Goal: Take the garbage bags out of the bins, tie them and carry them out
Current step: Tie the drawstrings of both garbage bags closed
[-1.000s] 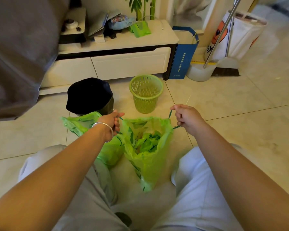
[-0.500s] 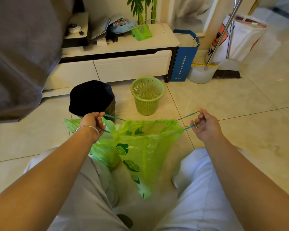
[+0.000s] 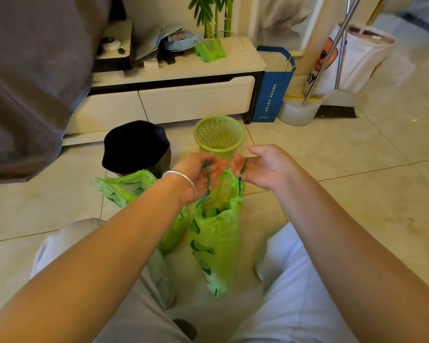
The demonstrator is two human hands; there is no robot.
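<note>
Your left hand (image 3: 200,172) and right hand (image 3: 263,167) each pinched one blue drawstring (image 3: 240,178); the thin green bag (image 3: 214,241) looked light and floppy; those cords seemed the best hold.

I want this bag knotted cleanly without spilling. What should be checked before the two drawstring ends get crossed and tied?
1. Left hand has its drawstring: ok, the cord runs through it.
2. Right hand has its cord: ok, looped over the fingers.
3. Mouth of the held green bag cinched: ok, gathered narrow, though a small opening remains.
4. Hands close enough to cross cords: ok, nearly touching.
5. Second green bag tied: not ok, its mouth lies open on the floor.
6. Green basket emptied: ok, no liner inside.
</note>
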